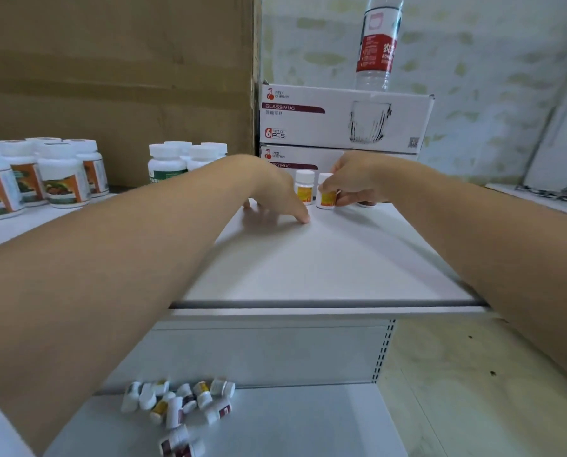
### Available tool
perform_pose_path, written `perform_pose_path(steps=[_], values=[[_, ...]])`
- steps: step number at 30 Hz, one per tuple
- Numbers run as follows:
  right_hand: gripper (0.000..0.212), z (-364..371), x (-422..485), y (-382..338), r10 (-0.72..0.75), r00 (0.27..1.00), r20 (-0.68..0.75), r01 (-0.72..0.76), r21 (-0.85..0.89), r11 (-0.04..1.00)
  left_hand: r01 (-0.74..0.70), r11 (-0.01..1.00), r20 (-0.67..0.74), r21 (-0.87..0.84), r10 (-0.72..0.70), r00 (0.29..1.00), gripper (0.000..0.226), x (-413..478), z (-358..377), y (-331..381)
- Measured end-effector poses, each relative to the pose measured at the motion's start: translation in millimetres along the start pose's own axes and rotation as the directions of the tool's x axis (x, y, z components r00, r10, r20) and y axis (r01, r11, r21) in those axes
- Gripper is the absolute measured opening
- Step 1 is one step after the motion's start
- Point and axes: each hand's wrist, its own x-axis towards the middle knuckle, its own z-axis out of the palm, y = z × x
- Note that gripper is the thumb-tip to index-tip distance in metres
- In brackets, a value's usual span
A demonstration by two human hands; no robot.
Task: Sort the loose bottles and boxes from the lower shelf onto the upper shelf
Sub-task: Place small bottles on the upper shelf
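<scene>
Upper shelf (325,258): white, mostly bare; both arms reach across it to its far end.
Standing bottle (304,189): a small yellow-label bottle, upright at the far end, just in front of the mug boxes (341,117).
Held bottle (326,196): a second yellow-label bottle, upright, just right of the first, its base on or just above the shelf; I cannot tell which.
Right hand (358,179): its fingers (348,200) pinch the held bottle from the right side. Something dark shows under the hand, too hidden to name.
Left hand (272,186): fingers (303,218) relaxed and spread, tips down on the shelf just left of the standing bottle, holding nothing.
Lower shelf (292,423): a pile (180,404) of small white bottles lies on its side near the left, yellow and dark-red labels mixed, with a couple more (180,445) at the near edge. No loose boxes show there.
Done: apparently one bottle placed and a second being set beside it, starting a yellow-label row.
Left: nearly the whole pile, so the task looks barely begun.
Other: large jars (44,176) stand far left, and a water bottle (377,44) stands on the mug boxes.
</scene>
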Motion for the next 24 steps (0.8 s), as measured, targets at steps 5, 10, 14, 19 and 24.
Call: perform_pose_path(steps=[5,10,14,19,24], values=[[0.018,1.4,6.9,2.7,-0.035,0.999,-0.008,0.035,-0.023,0.999,-0.041,0.999,0.000,0.032,0.041,0.999,0.041,5.5,-5.5,0.0],[0.027,10.4,29.2,13.2,-0.093,0.993,-0.071,0.086,-0.095,0.992,-0.066,0.993,-0.027,0.099,0.069,0.997,0.039,19.4,-8.2,1.0],[0.021,14.5,33.7,19.2,-0.140,0.986,-0.091,0.131,-0.104,0.986,-0.079,0.993,0.016,0.093,0.078,0.997,0.042,26.5,-4.3,-3.6],[0.013,11.9,29.2,23.1,-0.145,0.986,-0.080,0.143,-0.022,0.989,-0.076,0.994,0.042,0.077,0.073,0.996,0.059,30.0,0.0,-11.2],[0.019,14.2,21.3,21.9,-0.168,0.976,-0.141,0.164,-0.037,0.986,-0.034,0.995,0.093,0.095,0.025,0.995,0.083,32.9,6.0,-15.0]])
